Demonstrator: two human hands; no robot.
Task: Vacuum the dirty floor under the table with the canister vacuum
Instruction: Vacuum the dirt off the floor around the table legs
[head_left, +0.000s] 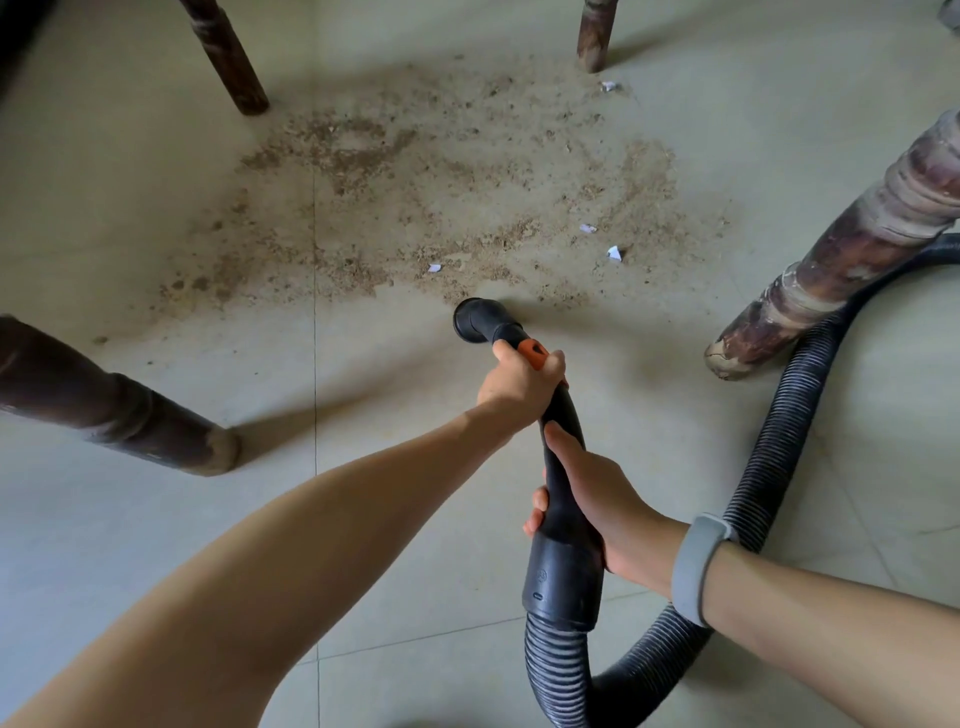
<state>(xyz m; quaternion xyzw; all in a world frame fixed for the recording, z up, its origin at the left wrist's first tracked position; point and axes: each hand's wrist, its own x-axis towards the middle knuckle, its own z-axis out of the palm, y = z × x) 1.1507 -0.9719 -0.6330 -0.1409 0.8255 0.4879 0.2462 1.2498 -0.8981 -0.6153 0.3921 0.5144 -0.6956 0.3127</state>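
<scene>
A black vacuum hose handle (563, 457) with an orange button runs forward to a round nozzle (475, 325), which sits low at the near edge of a wide brown sawdust patch (441, 192) on the pale tiled floor. My left hand (522, 387) grips the handle just behind the orange part. My right hand (597, 499), with a grey wristband, holds the handle lower down, above the cuff. The ribbed black hose (769, 452) loops right, behind a table leg. Small white paper scraps (614, 253) lie in the dust.
Four dark wooden table legs surround the patch: near left (119, 410), near right (852, 249), far left (226, 57), far right (595, 36). A tile seam (315, 364) runs down the floor left of the nozzle.
</scene>
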